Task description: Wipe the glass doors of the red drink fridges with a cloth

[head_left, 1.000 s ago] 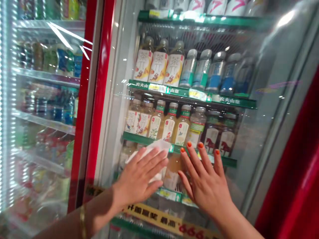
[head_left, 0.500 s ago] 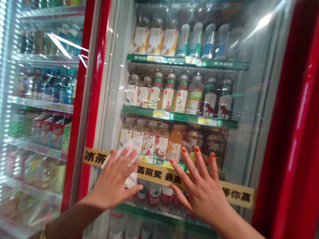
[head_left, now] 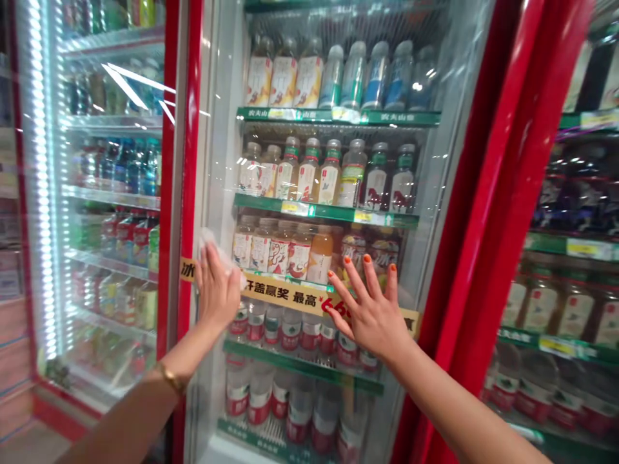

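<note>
My left hand [head_left: 217, 287] presses a white tissue [head_left: 211, 237] against the left part of the glass door [head_left: 217, 161], its fingers close together. Much of the tissue is hidden under the palm. A gold bracelet [head_left: 171, 379] circles that wrist. My right hand [head_left: 370, 306], with orange nails, lies on or just in front of the glass, fingers spread and nothing in it. It covers part of a yellow sticker strip [head_left: 280, 291] with black and red lettering. Behind the glass, bottled drinks [head_left: 309, 174] stand in rows on green-edged shelves [head_left: 329, 207].
To the left is another lit drinks fridge [head_left: 113, 193] with a bright light strip [head_left: 43, 193]. A red door frame [head_left: 471, 212] runs along the right side, and beyond it more bottles [head_left: 575, 303] fill another fridge. Pinkish stacked boxes [head_left: 14, 367] sit at the far left.
My left hand has slid left and down across the glass with the tissue, toward the door's left frame. The right hand stays spread at the lower right. The view has shifted down and right.
</note>
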Motion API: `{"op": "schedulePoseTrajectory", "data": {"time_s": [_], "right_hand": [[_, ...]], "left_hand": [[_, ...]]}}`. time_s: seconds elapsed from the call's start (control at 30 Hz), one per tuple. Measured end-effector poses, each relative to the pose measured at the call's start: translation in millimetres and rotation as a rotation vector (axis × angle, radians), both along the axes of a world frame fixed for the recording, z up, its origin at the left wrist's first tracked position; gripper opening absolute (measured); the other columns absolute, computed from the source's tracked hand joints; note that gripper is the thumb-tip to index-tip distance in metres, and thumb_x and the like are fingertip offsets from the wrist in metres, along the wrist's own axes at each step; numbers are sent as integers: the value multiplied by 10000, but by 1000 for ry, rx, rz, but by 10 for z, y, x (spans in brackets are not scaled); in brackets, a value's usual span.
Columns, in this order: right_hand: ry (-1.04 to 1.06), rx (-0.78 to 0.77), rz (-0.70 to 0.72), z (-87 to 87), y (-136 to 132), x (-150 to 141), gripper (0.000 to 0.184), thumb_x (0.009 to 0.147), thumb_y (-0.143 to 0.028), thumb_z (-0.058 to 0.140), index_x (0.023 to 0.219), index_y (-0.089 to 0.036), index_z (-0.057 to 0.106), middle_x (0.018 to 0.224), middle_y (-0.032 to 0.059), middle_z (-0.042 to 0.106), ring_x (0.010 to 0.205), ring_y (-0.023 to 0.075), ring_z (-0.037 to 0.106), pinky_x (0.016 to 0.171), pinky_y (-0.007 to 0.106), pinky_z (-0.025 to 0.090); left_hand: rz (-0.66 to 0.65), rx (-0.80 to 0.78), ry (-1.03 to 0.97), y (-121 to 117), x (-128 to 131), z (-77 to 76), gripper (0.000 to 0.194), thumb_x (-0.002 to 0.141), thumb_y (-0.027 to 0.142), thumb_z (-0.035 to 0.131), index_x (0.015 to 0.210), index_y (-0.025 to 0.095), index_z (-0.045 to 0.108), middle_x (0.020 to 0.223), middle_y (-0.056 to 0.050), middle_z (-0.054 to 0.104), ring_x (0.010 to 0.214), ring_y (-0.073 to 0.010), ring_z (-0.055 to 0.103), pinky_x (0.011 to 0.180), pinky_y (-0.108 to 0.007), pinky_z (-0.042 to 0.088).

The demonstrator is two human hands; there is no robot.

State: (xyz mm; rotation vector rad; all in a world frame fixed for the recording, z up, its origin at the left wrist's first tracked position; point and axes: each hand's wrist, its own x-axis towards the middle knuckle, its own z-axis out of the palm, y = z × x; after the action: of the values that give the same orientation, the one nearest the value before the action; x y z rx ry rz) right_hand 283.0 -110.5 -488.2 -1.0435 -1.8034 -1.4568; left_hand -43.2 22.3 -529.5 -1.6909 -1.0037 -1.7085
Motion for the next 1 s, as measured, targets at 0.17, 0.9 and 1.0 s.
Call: {"op": "schedulePoseTrajectory", "data": {"time_s": [0.17, 0.9, 1.0], "right_hand": [[3, 18, 38, -19, 49, 38, 839, 1030, -587, 664, 1745, -279, 352, 1828, 100, 299, 1745, 383, 91, 1383, 721, -56], [48, 101, -6, -86, 70, 3, 839, 1043, -540, 621, 1762, -253, 297, 1832, 139, 268, 1746, 361, 108, 1362, 753, -56], [50, 76, -7, -77, 62, -8, 864, 1045, -548, 621, 1772, -251, 263, 1835, 143, 263, 1748, 369, 75, 1350, 766, -90]], "left_hand": [[-18, 5, 181, -112, 313, 218, 802, 1107, 431, 437, 1793, 298, 45, 1866, -58, 147, 1749, -270, 70, 1438, -576, 19], [-32, 38, 362, 19, -239, 405, 810, 1078, 647, 469, 1780, 368, 174, 1853, -59, 225, 1748, -333, -19, 1366, -708, -131], [-37, 40, 263, -43, 196, 689, 848, 1079, 593, 498, 1789, 335, 113, 1876, -49, 107, 1747, -326, -55, 1402, -672, -58]]}}
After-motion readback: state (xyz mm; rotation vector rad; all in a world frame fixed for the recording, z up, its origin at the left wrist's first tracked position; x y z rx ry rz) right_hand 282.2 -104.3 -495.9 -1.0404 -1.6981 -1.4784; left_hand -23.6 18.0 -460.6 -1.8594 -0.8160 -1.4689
